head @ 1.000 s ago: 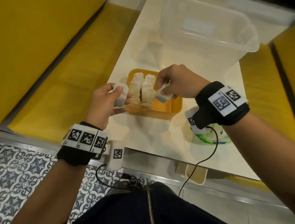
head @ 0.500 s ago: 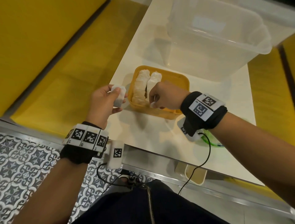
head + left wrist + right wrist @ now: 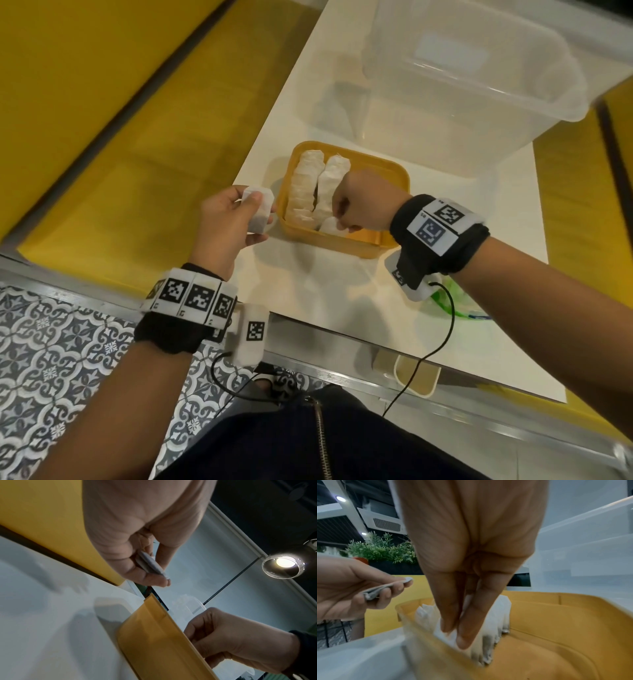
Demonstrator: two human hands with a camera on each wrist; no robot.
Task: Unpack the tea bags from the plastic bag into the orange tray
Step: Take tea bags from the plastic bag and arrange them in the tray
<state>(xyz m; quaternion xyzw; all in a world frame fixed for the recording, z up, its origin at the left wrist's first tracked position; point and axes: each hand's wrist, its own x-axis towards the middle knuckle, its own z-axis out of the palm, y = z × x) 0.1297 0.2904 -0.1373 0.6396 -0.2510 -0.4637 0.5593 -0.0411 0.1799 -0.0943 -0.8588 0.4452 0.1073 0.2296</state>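
Right hand down (grip pinching tea bag).

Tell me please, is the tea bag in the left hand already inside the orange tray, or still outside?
Outside. The left hand holds the tea bag beside the orange tray, left of its wall.

The tray sits on the surface, just in front of the clear bin. Inside the tray, two rows of tea bags stand side by side along its left part. The right hand reaches into the tray's near left corner, its fingers on a tea bag at the near end of the right row. The left hand is just left of the tray, holding another tea bag. The plastic bag lies on the surface near the front edge, to the right of the tray and under the right wrist.
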